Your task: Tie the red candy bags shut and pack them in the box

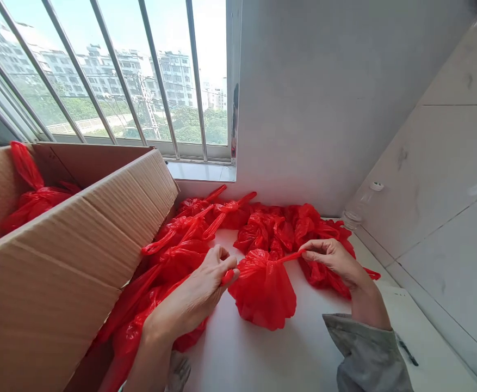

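Left of the left hand (210, 276), a ribbed cardboard box (95, 234) holds a knotted red bag (38, 200). Between the hands sits a rounded, crinkled plastic bag (265, 294), contents hidden; the left pinches one side of it, the right hand (338, 262) a thin twisted handle (290, 257). Glossy red bundles (262, 230) heap beyond both.

From where I stand, the left hand (211, 275) pinches one side of the red bag (265, 296), the right hand (338, 262) gripping its stretched handle (292, 256)! More red bundles (262, 231) crowd the white desk (303, 348), a cardboard box (79, 256) standing left, before the barred window (116, 71).
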Demonstrator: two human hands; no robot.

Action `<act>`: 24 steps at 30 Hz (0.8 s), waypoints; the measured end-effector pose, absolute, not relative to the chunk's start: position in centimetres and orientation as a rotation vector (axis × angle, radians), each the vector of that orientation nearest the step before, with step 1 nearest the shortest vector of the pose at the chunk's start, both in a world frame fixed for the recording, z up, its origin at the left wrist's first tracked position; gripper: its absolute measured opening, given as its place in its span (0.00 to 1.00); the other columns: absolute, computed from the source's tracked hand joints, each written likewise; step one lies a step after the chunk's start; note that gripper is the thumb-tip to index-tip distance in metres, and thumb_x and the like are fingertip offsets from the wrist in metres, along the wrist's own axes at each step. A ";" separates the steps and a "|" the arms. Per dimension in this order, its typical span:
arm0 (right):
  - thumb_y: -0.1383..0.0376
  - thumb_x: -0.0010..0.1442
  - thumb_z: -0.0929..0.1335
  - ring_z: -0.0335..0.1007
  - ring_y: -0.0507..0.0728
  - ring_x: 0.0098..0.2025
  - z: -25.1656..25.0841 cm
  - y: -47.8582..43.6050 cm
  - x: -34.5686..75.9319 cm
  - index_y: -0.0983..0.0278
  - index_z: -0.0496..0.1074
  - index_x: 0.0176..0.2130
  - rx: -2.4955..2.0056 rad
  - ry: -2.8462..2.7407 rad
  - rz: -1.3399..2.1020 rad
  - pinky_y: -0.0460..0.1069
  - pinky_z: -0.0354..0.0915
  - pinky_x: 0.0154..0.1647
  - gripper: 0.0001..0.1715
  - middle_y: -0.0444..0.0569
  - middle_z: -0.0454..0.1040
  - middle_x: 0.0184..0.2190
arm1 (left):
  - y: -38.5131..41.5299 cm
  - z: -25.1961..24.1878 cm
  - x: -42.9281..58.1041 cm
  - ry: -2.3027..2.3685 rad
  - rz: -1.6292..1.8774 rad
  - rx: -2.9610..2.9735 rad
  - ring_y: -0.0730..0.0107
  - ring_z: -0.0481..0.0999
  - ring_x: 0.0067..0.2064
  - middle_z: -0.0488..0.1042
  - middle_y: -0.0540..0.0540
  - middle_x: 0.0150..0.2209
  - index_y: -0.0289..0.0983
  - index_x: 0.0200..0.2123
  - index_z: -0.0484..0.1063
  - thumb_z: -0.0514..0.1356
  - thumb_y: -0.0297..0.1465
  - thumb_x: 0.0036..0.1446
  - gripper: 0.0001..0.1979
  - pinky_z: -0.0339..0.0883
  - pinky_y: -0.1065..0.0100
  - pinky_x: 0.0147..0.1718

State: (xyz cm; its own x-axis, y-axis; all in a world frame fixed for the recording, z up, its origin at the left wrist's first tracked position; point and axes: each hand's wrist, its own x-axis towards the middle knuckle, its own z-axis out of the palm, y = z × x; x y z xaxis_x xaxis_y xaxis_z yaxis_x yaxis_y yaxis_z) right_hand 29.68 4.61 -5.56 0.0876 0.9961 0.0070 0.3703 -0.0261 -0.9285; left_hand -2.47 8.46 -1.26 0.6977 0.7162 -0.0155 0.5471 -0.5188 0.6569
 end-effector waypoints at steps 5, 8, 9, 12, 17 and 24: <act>0.47 0.52 0.73 0.72 0.58 0.37 -7.3 4.8 32.1 0.64 0.81 0.36 -1.622 -1.395 0.906 0.52 0.65 0.40 0.24 0.49 0.78 0.32 | 8.1 -1.3 -3.1 1.021 0.203 2.387 0.65 0.63 0.39 0.61 0.49 0.37 0.39 0.32 0.60 0.44 0.34 0.71 0.14 0.64 0.62 0.42; 0.50 0.55 0.72 0.73 0.60 0.40 -7.2 4.8 32.2 0.63 0.80 0.37 -1.679 -1.442 0.873 0.54 0.64 0.45 0.20 0.49 0.78 0.35 | 7.4 -1.4 -2.5 1.054 0.166 2.461 0.61 0.63 0.42 0.64 0.46 0.38 0.38 0.32 0.64 0.46 0.30 0.69 0.13 0.64 0.60 0.42; 0.52 0.56 0.71 0.73 0.61 0.42 -6.9 4.6 32.1 0.62 0.80 0.38 -1.702 -1.462 0.843 0.55 0.64 0.47 0.18 0.50 0.78 0.37 | 7.1 -1.5 -2.2 1.072 0.154 2.491 0.60 0.64 0.43 0.64 0.46 0.38 0.38 0.32 0.64 0.46 0.29 0.69 0.13 0.64 0.59 0.43; 0.55 0.57 0.70 0.71 0.64 0.51 -5.2 3.7 30.9 0.58 0.79 0.46 -1.770 -1.589 0.661 0.57 0.64 0.52 0.18 0.50 0.76 0.50 | 6.4 -1.6 -1.3 1.107 0.089 2.549 0.58 0.65 0.46 0.66 0.46 0.39 0.38 0.32 0.65 0.48 0.29 0.69 0.12 0.63 0.57 0.46; 0.58 0.51 0.74 0.66 0.64 0.60 -3.2 1.5 25.4 0.50 0.69 0.59 -1.786 -1.909 0.606 0.55 0.66 0.54 0.36 0.48 0.70 0.59 | 5.4 -0.8 -1.5 1.123 0.073 2.495 0.59 0.68 0.45 0.69 0.46 0.41 0.38 0.37 0.67 0.58 0.32 0.66 0.05 0.65 0.57 0.46; 0.73 0.57 0.62 0.72 0.61 0.47 -5.4 2.9 20.4 0.57 0.74 0.47 -1.840 -2.171 0.391 0.53 0.65 0.47 0.21 0.50 0.77 0.44 | 3.5 0.2 -4.1 1.118 0.322 2.430 0.57 0.74 0.50 0.73 0.47 0.46 0.42 0.43 0.70 0.62 0.30 0.63 0.06 0.66 0.57 0.52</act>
